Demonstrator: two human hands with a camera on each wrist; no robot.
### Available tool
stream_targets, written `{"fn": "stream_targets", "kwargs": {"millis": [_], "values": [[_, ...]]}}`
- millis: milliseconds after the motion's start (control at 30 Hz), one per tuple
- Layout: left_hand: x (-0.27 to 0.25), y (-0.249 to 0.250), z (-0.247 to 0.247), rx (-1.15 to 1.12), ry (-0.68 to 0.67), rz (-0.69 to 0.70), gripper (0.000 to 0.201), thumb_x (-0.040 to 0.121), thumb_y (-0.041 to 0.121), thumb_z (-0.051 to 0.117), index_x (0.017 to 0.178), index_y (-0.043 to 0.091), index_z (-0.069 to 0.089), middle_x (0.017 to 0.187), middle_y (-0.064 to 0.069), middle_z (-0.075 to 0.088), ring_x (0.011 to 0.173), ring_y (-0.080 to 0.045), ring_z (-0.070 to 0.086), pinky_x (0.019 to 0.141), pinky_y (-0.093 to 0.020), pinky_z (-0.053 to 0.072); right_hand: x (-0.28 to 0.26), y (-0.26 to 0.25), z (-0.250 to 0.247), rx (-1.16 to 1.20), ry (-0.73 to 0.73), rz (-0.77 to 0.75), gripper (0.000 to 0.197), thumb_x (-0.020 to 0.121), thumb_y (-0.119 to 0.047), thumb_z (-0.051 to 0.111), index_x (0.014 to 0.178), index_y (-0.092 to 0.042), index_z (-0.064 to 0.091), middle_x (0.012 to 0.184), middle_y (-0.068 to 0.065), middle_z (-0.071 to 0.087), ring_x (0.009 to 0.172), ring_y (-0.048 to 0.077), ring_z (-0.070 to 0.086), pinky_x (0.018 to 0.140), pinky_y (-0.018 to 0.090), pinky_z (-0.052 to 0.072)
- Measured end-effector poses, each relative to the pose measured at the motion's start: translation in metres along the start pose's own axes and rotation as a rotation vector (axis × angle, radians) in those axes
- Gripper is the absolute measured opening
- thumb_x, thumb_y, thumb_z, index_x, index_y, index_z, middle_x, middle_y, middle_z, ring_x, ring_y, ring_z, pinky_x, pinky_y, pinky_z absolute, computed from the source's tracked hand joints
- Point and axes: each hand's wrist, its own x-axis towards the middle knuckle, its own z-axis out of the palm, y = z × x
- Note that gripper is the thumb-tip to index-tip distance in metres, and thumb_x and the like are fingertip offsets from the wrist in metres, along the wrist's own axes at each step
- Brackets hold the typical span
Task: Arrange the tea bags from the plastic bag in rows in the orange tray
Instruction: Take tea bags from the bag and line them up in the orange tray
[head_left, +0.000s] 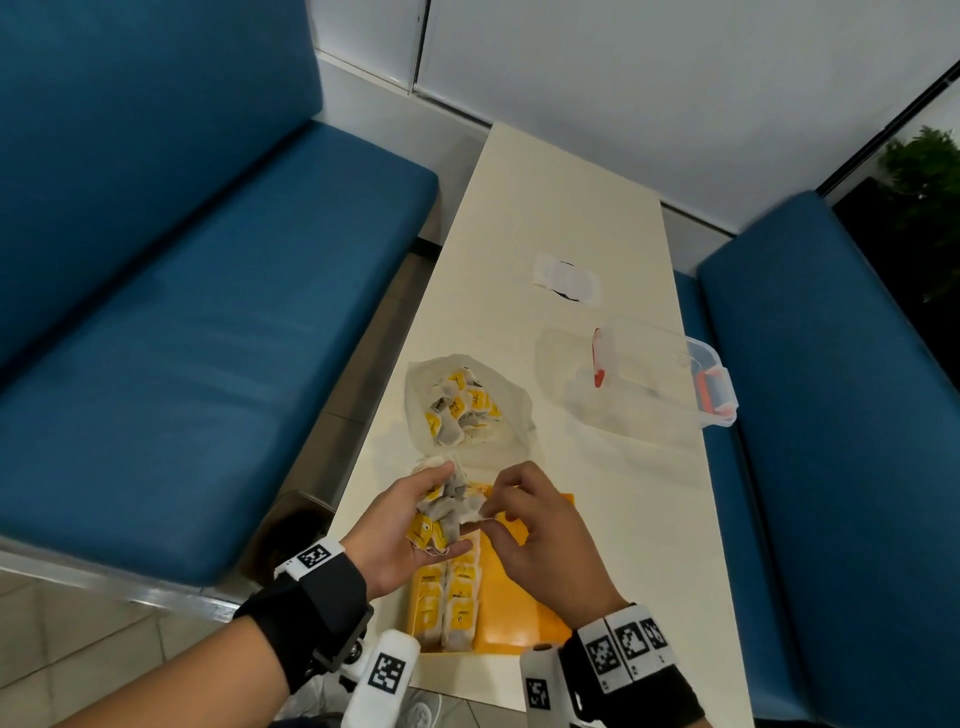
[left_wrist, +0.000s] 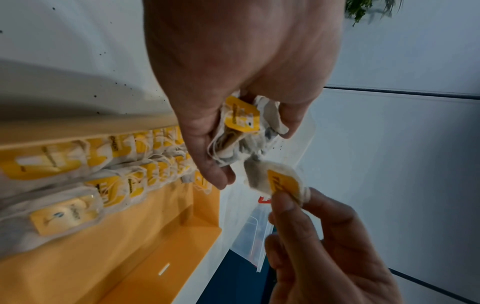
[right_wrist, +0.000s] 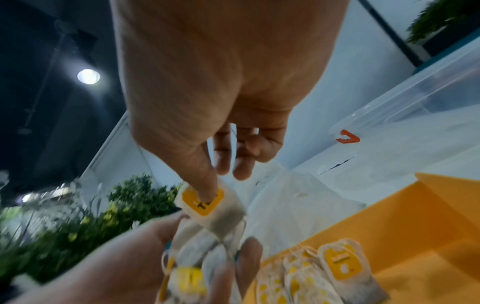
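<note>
My left hand (head_left: 415, 525) cups a bunch of tea bags (head_left: 439, 512) with yellow tags above the far end of the orange tray (head_left: 524, 618). Its fingers curl round the bunch of tea bags (left_wrist: 241, 131). My right hand (head_left: 524, 514) pinches a single tea bag (left_wrist: 275, 181) between thumb and forefinger, right beside the bunch; the same tea bag (right_wrist: 207, 203) shows under my thumb. Two rows of tea bags (head_left: 449, 597) lie along the tray's left side. The open plastic bag (head_left: 467, 405) with more tea bags lies just beyond the tray.
A clear plastic box (head_left: 670, 374) with orange clips stands at the right of the narrow cream table (head_left: 561, 208), its lid beside it. Blue benches (head_left: 182, 312) flank the table on both sides. The tray's right half (left_wrist: 145, 257) is bare.
</note>
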Motion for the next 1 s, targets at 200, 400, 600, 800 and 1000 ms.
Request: {"fn": "stream_targets", "kwargs": {"millis": [200,400,600,800,1000], "values": [[0.003,0.002,-0.004,-0.010,0.057,-0.002,0.043,0.097,0.038,0.063,0.130,0.010,0.063,0.111,-0.017,0.073,0.100,-0.034,0.074,0.083,-0.047,0.061,0.003,0.020,-0.020,0.436,0.058,0.509,0.011,0.088,-0.004,0.071,0.085,-0.010,0.062,0.074,0.007,0.072,0.067,0.016,0.070,0.056,0.029,0.051],[0.003,0.001,-0.007,0.005,0.081,0.003,0.042,0.098,0.038,0.063,0.129,0.011,0.063,0.110,-0.016,0.074,0.104,-0.034,0.073,0.087,-0.048,0.060,-0.008,0.051,-0.006,0.442,-0.038,0.688,0.011,0.096,0.002,0.056,0.092,-0.007,0.052,0.081,0.012,0.069,0.072,0.023,0.074,0.056,0.031,0.056],[0.004,0.000,-0.006,0.017,0.094,0.004,0.042,0.098,0.038,0.063,0.129,0.010,0.064,0.109,-0.015,0.075,0.108,-0.036,0.072,0.084,-0.047,0.061,-0.011,0.063,0.010,0.182,-0.290,0.718,0.014,0.094,-0.002,0.050,0.090,-0.015,0.054,0.082,0.012,0.069,0.063,0.019,0.069,0.054,0.023,0.053],[0.004,0.000,-0.007,0.022,0.101,0.004,0.041,0.098,0.038,0.063,0.127,0.008,0.065,0.108,-0.014,0.075,0.108,-0.035,0.072,0.085,-0.047,0.060,0.011,0.069,0.023,0.131,-0.370,0.699,0.022,0.092,-0.001,0.055,0.085,-0.021,0.057,0.084,0.005,0.067,0.057,0.011,0.065,0.049,0.022,0.048],[0.003,0.001,-0.007,0.013,0.113,-0.002,0.041,0.097,0.037,0.064,0.127,0.008,0.066,0.110,-0.016,0.074,0.109,-0.036,0.072,0.090,-0.049,0.059,0.015,0.075,0.041,0.170,-0.162,0.732,0.031,0.086,0.001,0.057,0.079,-0.029,0.062,0.078,0.002,0.071,0.068,0.019,0.067,0.065,0.035,0.057]]}}
